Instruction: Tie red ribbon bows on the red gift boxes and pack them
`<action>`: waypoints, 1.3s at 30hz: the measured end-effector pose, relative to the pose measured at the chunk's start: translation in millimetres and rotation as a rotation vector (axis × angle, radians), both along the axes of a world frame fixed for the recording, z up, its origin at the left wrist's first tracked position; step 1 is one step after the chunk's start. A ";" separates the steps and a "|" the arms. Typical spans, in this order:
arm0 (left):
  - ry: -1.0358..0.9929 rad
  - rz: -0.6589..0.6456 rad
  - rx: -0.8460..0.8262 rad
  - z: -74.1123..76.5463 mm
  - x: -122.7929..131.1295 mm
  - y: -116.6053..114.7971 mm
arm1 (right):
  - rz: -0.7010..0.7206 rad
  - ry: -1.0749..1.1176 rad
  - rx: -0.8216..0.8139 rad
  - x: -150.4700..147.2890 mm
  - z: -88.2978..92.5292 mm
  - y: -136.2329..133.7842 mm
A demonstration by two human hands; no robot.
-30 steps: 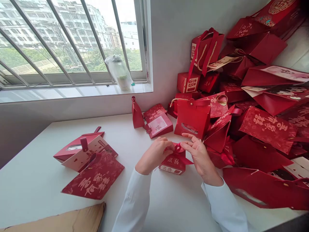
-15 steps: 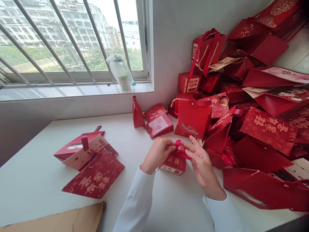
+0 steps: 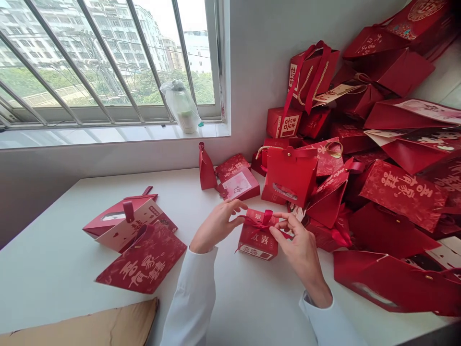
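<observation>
A small red gift box (image 3: 257,240) with pale characters stands on the white table in front of me. A dark red ribbon (image 3: 267,218) is tied in a bow on its top. My left hand (image 3: 218,223) is at the box's left side, thumb and fingers apart, close to the bow's left end. On the other side, my right hand (image 3: 297,242) curves its thumb and fingers beside the bow with a gap between them. Part of the ribbon's right end is hidden behind that hand.
A large pile of red gift boxes (image 3: 403,187) fills the right side. Several folded red boxes (image 3: 144,259) lie at left, above a cardboard piece (image 3: 90,324). Near the wall are a narrow red box (image 3: 206,168) and a pink-fronted box (image 3: 237,185). A bagged cup (image 3: 183,110) is on the sill.
My left hand has drawn away to the left from the ribbon, its fingers spreading. My right hand has shifted slightly and bent its fingers. The bow and box top show more now.
</observation>
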State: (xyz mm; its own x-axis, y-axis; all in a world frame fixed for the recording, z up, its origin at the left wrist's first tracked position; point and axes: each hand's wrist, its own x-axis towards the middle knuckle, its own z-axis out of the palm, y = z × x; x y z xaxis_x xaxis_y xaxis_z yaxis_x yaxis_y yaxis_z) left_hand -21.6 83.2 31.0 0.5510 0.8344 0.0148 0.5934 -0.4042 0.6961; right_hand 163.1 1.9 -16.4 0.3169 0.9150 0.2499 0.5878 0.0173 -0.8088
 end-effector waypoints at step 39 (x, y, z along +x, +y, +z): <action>-0.432 -0.080 -0.207 -7.4 31.1 3.8 | -0.022 0.128 -0.069 4.0 -10.4 -16.5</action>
